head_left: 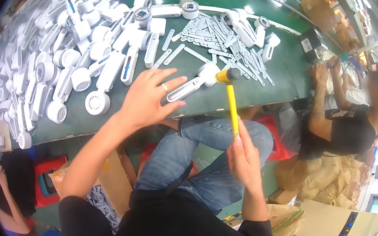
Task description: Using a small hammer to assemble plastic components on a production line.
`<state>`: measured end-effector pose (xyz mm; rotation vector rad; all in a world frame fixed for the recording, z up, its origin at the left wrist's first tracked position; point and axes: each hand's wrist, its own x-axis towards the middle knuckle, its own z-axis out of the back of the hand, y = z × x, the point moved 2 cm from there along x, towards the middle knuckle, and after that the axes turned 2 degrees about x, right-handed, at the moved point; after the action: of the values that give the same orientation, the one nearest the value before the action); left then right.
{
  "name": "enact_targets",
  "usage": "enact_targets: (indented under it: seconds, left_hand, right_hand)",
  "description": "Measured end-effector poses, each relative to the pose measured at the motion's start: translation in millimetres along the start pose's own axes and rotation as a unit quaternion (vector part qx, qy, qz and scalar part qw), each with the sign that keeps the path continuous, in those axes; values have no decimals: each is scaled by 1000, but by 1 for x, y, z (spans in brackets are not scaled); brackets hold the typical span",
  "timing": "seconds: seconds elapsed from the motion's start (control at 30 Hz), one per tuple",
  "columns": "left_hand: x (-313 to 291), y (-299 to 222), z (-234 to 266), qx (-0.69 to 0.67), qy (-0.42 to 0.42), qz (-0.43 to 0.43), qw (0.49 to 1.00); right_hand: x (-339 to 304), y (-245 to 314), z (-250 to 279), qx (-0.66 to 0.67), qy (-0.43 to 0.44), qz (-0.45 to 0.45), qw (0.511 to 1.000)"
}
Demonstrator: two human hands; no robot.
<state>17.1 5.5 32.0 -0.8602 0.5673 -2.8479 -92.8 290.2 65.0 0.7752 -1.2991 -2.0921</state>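
My left hand [149, 97] hovers over the green table's near edge with its fingers spread and nothing between them. Just right of its fingertips lies a white handheld device [186, 89] with a long handle and a round head, which looks like a small fan housing. My right hand [243, 153] is wrapped round the yellow handle of a small mallet [232, 103]. The mallet's yellow and black head is at the device's round end; I cannot tell whether they touch. A pile of flat grey-white strips [216, 33] lies beyond it.
A big heap of similar white devices [70, 57] covers the table's left side. More white housings [244, 32] lie right of the strips. A co-worker [350, 123] sits at the right, near a black box [313, 43]. An open carton [107, 178] of grey strips stands beside my legs.
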Motion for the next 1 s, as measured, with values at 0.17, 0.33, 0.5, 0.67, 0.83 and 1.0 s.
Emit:
enact_targets:
  seconds: [0.17, 0.33, 0.5, 0.67, 0.83, 1.0]
  left_hand:
    - [-20, 2, -32, -35, -64, 6, 997]
    - [-19, 0, -35, -25, -109, -18, 994]
    - [-23, 0, -35, -31, -91, 17, 995]
    - [-21, -1, -39, -43, -95, 21, 994]
    - [-24, -2, -39, -41, -94, 40, 994]
    - [-29, 2, -41, -157, -103, 174, 967]
  right_hand:
    - [4, 15, -12, -93, 6, 5, 996]
    - [-3, 14, -21, -102, -55, 90, 989]
    - [19, 23, -25, -187, 21, 35, 982]
    - [21, 4, -32, -214, 0, 12, 977]
    - [18, -1, -37, -166, -27, 75, 983]
    - [3, 19, -26, -141, 13, 116, 983]
